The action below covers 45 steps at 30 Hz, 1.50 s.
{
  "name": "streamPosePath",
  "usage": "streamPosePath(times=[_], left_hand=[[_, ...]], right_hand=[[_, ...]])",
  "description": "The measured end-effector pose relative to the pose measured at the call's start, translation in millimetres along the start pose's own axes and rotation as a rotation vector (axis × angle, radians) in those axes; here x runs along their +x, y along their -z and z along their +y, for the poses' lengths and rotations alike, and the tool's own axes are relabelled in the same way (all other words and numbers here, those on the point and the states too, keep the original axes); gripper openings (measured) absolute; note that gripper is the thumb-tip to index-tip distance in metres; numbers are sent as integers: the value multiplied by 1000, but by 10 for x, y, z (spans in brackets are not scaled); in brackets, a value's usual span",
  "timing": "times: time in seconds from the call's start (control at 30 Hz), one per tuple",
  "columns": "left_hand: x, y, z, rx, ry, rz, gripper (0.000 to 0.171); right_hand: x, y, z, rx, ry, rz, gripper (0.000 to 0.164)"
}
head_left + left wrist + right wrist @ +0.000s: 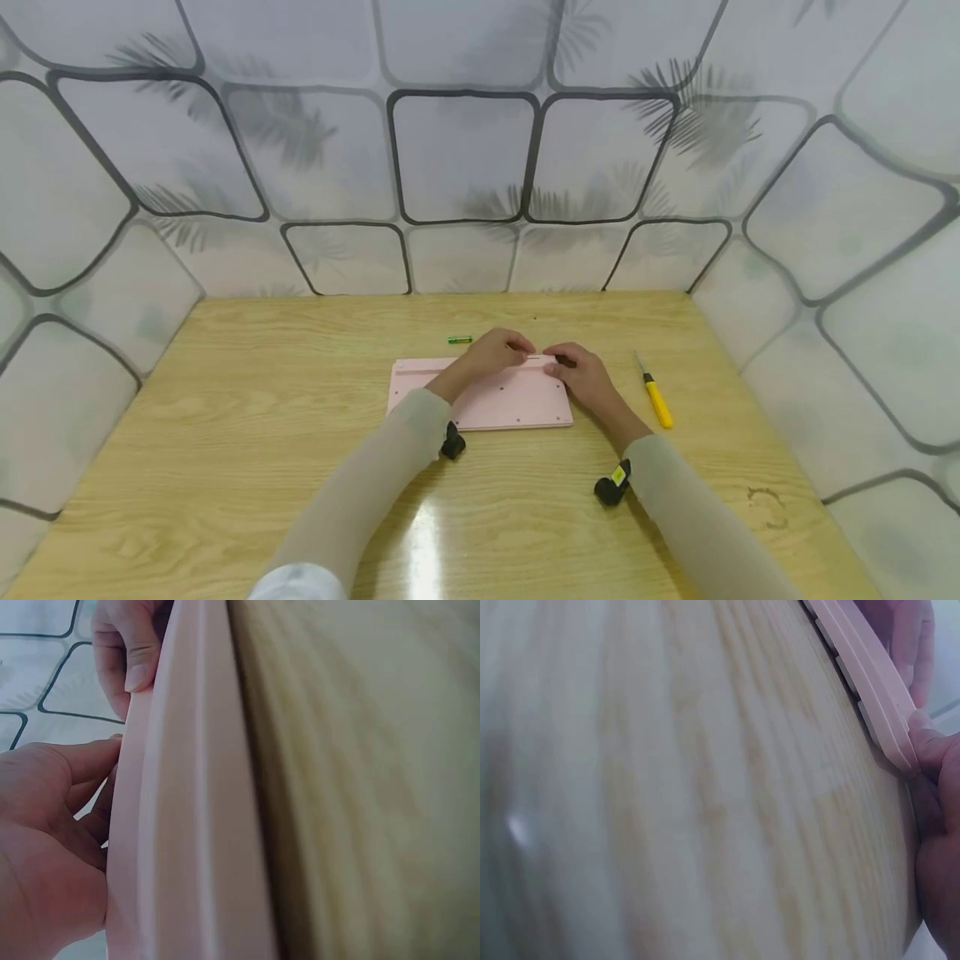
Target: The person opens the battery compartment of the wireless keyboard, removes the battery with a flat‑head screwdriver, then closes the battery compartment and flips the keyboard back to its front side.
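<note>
A pink keyboard (510,407) lies face down on the table, its underside dotted with small screws; keys (846,673) show beneath its edge in the right wrist view. My left hand (491,354) reaches across it and holds its far edge with curled fingers, just left of a thin dark slot (533,358). At the far right corner, my right hand (588,381) pinches the keyboard, thumb on the underside and fingers behind the edge. The two hands' fingertips stand close together but apart. The left wrist view shows both at the same edge; some fingertips are hidden behind it.
A green battery (460,339) lies on the wooden table (300,433) beyond the keyboard. To the right of my right hand lies a screwdriver (657,402) with a yellow handle. Patterned cloth walls (465,158) enclose the table at the back and sides.
</note>
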State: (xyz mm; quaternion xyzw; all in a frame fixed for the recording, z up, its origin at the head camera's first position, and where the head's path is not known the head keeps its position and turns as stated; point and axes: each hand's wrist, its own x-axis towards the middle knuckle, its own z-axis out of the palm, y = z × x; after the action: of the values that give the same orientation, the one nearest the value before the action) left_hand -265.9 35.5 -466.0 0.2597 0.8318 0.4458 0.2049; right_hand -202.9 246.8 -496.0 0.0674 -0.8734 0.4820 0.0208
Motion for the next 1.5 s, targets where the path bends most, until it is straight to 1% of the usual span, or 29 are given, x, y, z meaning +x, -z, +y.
streamPosePath(times=[0.17,0.27,0.47,0.57,0.77,0.9,1.0,1.1,1.23,1.33,1.4,1.5], left_hand=[[-19,-6,-16,29,1,3,26],[-25,-19,-13,32,3,-3,26],[-27,-27,-42,42,-3,-9,26],[-17,-29,-57,72,4,-17,27],[-11,-34,-43,144,8,-37,32],[-15,-24,-46,157,12,-44,33],[-49,11,-41,167,18,-48,34],[-119,73,-49,196,37,-40,34],[-225,167,-67,250,53,-26,33],[-294,221,-74,260,59,-16,34],[-316,232,-80,272,57,-8,33],[-310,207,-91,321,40,8,32]], right_hand=[[-3,-3,-19,13,-23,0,28],[-12,6,-35,4,-47,-5,28],[0,2,-31,29,-90,-16,28],[12,0,-11,24,-94,-31,29],[-2,12,-21,34,-87,-31,31],[-7,18,-33,45,-94,-28,30],[3,14,-17,21,-85,-31,31],[10,-1,-16,4,-78,-30,31],[-2,7,-73,1,-77,-25,30],[-15,17,-117,-8,-75,-23,30],[-21,16,-128,-3,-84,-20,30],[-18,-1,-104,1,-96,-25,30]])
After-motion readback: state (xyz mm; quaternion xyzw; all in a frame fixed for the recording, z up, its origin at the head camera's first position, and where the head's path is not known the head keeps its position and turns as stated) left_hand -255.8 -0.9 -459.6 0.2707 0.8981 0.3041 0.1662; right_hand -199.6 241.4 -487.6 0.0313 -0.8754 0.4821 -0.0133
